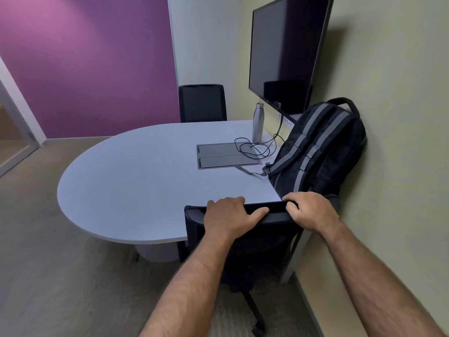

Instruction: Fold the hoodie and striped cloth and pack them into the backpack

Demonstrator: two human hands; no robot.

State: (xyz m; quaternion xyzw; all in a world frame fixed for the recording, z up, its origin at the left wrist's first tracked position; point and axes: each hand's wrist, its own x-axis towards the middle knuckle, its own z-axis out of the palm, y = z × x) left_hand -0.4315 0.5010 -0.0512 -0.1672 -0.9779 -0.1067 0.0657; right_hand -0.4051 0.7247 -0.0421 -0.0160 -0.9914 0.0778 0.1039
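A black backpack (318,152) with grey straps stands upright on the right end of the white table (136,181), leaning against the wall. A black mesh office chair (243,242) is pushed in at the table's near edge. My left hand (228,217) grips the top rail of the chair's backrest, fingers curled over it. My right hand (308,210) grips the same rail at its right end, just below the backpack. No hoodie or striped cloth is in view.
A steel bottle (258,122) stands near the wall, beside a coiled black cable (255,148) and a grey cable hatch (226,155) set in the tabletop. A dark monitor (284,52) hangs on the wall. A second black chair (202,103) stands at the far side.
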